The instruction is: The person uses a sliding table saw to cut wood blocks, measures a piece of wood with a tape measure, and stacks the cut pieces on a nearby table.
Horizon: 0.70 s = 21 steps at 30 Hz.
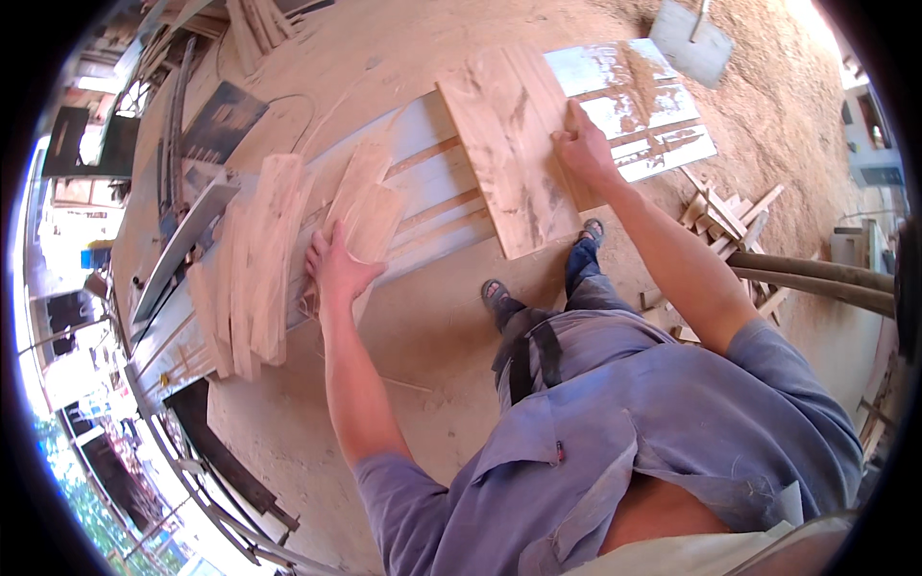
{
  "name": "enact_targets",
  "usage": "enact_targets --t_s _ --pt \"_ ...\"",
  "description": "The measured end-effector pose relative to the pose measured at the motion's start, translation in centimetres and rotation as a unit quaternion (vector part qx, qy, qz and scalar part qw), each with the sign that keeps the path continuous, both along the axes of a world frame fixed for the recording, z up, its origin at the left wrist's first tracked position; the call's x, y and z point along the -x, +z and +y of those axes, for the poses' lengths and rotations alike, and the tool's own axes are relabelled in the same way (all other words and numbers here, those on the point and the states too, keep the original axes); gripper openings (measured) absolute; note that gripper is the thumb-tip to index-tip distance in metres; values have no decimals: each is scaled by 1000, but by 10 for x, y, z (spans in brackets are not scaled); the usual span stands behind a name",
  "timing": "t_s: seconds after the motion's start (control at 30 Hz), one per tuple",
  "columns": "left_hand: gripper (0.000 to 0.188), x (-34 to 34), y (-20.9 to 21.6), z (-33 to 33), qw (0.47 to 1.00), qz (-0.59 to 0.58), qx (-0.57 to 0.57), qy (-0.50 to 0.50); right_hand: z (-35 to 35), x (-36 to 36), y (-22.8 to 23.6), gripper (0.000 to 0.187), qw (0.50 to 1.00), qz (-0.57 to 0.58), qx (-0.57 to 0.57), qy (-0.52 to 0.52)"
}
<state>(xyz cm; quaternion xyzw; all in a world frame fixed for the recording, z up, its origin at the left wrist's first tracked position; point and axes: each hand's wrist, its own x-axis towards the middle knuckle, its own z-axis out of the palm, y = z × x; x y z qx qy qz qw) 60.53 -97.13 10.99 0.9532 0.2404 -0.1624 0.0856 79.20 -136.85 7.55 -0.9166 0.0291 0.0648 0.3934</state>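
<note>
A wide pale wooden board [504,154] with darker grain patches lies across the long work table [423,226]. My right hand [586,149] is closed on its right edge, thumb toward the far side. To the left, my left hand [338,271] rests at the near end of some shorter boards [368,223], its thumb spread from the fingers. Part of the wood under that palm is hidden. Beside this hand, several narrow wooden strips [274,240] lie side by side, slightly fanned, at the table's left part.
Sawdust covers the table's far right end [629,96]. A flat metal shovel [693,43] lies on the sawdust beyond it. Wood offcuts [725,221] and dark poles [816,278] are on the right. A tilted panel [187,245] stands at the left, near a dark sheet [223,117].
</note>
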Motion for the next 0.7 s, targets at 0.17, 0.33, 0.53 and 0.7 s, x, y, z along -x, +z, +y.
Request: enact_targets --t_s 0.17,0.33,0.53,0.7 --pt "113 -46 -4 -61 984 -114 124 50 2 3 13 73 1000 17 4 11" --pt "94 -81 35 -87 953 -123 264 77 2 3 19 74 999 33 -8 10" --pt "83 -60 -36 -43 906 -220 314 179 3 4 16 74 1000 -7 0 10" --pt "93 -28 3 -138 975 -158 143 62 2 7 18 73 1000 17 0 9"
